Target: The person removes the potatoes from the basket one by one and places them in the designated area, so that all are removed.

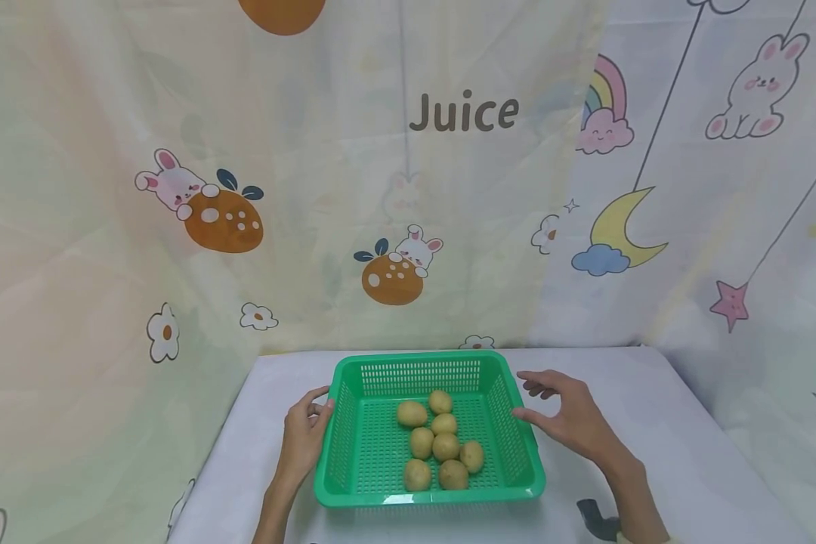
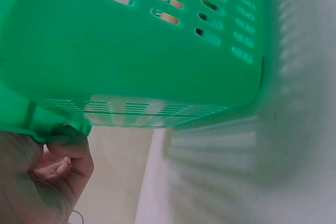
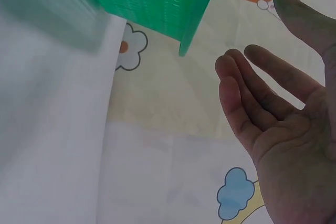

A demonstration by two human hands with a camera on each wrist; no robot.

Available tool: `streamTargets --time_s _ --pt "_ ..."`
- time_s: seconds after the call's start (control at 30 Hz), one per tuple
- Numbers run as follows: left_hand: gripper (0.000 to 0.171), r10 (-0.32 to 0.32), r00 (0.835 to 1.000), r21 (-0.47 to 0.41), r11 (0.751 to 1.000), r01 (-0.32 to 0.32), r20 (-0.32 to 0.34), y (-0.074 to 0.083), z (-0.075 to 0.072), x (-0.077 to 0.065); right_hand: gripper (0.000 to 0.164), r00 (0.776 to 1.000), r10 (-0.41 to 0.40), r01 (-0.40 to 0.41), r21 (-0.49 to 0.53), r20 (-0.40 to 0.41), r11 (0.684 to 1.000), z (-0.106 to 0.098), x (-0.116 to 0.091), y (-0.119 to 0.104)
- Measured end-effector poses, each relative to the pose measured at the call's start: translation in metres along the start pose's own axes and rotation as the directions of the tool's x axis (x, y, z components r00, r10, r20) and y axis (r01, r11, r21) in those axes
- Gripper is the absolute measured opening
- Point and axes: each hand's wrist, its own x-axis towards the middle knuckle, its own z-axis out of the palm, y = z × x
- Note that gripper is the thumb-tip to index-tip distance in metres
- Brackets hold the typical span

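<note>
Head view: one green basket (image 1: 353, 453) stood on the white table (image 1: 687, 453) near its front edge, with bare tabletop open on both sides and behind it up to the printed curtain (image 1: 177, 113), and it held eight potatoes (image 1: 446, 446) clustered right of its middle. The left hand (image 1: 304, 437) gripped the basket's left rim, fingers curled under the lip as the left wrist view showed (image 2: 58, 166). The right hand (image 1: 566, 417) was beside the right rim with fingers spread and relaxed, its thumb at the rim, holding nothing; the right wrist view showed its palm (image 3: 283, 129) apart from the basket corner.
</note>
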Motion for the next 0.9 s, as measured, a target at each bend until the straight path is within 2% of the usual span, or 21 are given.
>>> streamTargets --time_s 0.2,0.37,0.7,0.9 --pt "0.041 -0.026 1.0 -0.027 0.999 0.026 -0.004 -0.001 0.0 0.0 0.061 0.998 -0.057 0.055 0.039 0.041 0.998 0.003 0.007 -0.005" --pt "0.041 -0.034 0.999 -0.025 0.999 0.034 -0.008 -0.003 0.0 0.001 0.061 0.989 -0.084 0.074 0.082 0.121 0.994 0.002 0.016 -0.012" --pt "0.041 -0.017 1.0 -0.031 0.999 0.017 -0.017 -0.002 0.0 0.001 0.063 0.95 -0.098 0.067 0.113 0.296 0.991 0.006 0.028 -0.023" --pt "0.04 -0.018 1.0 -0.041 0.999 0.017 -0.022 0.0 0.001 0.0 0.064 0.918 -0.092 0.054 0.109 0.386 0.993 0.008 0.034 -0.029"
